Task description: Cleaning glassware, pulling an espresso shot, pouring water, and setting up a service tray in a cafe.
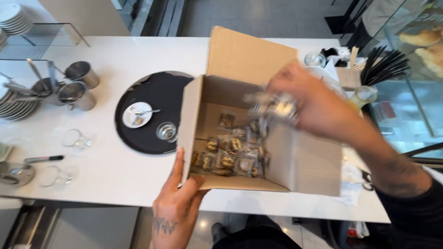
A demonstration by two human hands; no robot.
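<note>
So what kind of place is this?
Probably a café counter. There are stacked plates, metal jugs, a tray with a small plate, and pastries behind glass.
</note>
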